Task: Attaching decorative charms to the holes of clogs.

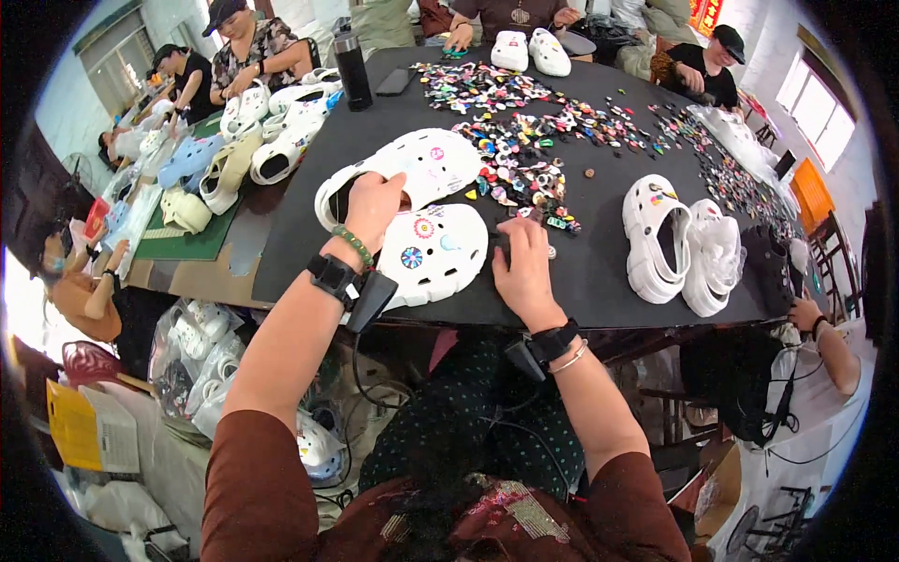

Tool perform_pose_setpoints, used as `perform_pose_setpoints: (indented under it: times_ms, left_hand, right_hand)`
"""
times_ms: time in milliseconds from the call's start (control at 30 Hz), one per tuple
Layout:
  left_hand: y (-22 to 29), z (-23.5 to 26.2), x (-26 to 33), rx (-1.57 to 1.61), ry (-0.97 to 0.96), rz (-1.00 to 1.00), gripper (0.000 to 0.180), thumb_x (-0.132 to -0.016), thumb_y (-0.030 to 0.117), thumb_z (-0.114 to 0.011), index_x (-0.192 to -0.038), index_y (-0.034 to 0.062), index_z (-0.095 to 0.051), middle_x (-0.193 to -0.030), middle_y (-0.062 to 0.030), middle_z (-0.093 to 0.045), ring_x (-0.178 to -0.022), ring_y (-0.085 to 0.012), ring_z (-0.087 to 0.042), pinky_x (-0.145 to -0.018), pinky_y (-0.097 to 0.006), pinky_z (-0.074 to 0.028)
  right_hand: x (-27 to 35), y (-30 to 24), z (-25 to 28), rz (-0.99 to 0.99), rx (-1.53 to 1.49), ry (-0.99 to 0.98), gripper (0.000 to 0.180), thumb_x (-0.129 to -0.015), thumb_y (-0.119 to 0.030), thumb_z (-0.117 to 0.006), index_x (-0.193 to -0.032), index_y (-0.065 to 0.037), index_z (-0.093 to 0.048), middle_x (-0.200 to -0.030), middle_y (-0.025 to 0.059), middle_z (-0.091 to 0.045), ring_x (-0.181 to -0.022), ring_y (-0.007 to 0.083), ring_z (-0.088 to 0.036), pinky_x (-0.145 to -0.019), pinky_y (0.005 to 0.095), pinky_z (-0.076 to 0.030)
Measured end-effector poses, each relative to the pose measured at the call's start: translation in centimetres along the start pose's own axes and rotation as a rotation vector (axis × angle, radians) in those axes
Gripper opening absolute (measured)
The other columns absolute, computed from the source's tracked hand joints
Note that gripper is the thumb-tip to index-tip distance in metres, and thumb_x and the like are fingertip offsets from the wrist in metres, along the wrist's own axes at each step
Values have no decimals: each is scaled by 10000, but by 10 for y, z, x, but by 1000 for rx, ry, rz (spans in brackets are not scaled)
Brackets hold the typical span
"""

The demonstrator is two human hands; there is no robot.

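- Left hand (pixel 373 208) over white clog (pixel 438 169), left of charm pile (pixel 526 176)
- Right hand (pixel 526 273) just nearside of pile
- Both grips — can't tell
- Tabletop (pixel 592 267) bare, pile's near-right, to edge (pixel 609 326)

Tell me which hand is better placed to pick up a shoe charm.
Probably the right hand: it is close beside the pile of shoe charms, whereas the left hand is farther off, at the opening of a white clog.

white shoes (pixel 435 270) look like smooth plastic | table top (pixel 582 272) looks dull | clear bag (pixel 738 142) is shiny plastic | sleeve (pixel 260 473) is cloth
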State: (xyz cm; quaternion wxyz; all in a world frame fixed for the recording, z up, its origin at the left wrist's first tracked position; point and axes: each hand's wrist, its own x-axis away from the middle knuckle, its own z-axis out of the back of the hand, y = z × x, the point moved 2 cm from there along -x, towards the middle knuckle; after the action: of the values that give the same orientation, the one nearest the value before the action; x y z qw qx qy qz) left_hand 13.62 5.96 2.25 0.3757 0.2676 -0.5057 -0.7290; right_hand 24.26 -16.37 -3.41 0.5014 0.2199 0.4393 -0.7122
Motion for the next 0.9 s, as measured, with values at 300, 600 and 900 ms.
perform_pose_setpoints:
  times_ms: [300, 600, 900]
  left_hand:
    - [15, 35, 3, -50, -470, 92, 584, -1027, 435, -421, -1154, -102, -609, -1179, -176, -652, -1062, -180, -605, -958, -303, -442]
    - [10, 105, 10, -1036, -432, -548, 912, -743, 525, -735, -1463, 76, -400, -1338, -218, -552, -1268, -342, -494, -1099, -446, -309]
    - [18, 106, 14, -1121, -503, -458, 1128, -574, 491, -862, -1466, 39, -339, -1327, -263, -491, -1243, -393, -459, -1082, -424, -341]
  right_hand:
    - [12, 2, -4, 13, 77, -99, 223, -734, -7, -635, -951, -27, -589, -1054, 123, -543, -1037, 326, -502, -869, 430, -419]
    - [11, 3, -6, -18, 59, -100, 168, -734, -8, -628, -899, -21, -601, -1023, 122, -565, -1027, 316, -518, -852, 417, -432]
    - [8, -1, -6, -5, 59, -132, 176, -742, -13, -638, -914, -22, -601, -1019, 117, -574, -1024, 312, -525, -866, 423, -436]
